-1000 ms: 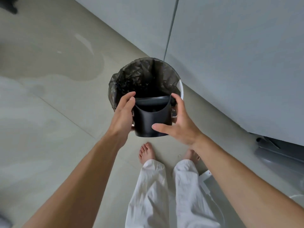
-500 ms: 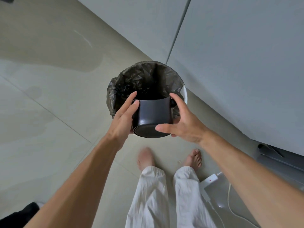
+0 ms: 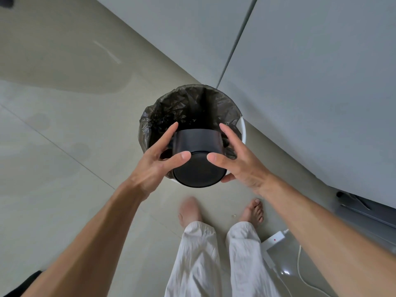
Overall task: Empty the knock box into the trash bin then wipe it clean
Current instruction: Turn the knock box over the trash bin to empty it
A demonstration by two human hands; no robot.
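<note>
Both the left hand (image 3: 157, 161) and right hand (image 3: 240, 161) grasp an upturned black knock box (image 3: 198, 159) above a black-lined trash bin (image 3: 242, 127).

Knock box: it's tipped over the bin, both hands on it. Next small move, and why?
Probably a short shake or tap. The knock box is held between the left hand and right hand, base toward the camera, mouth down over the lined trash bin; whether grounds remain is hidden.
</note>
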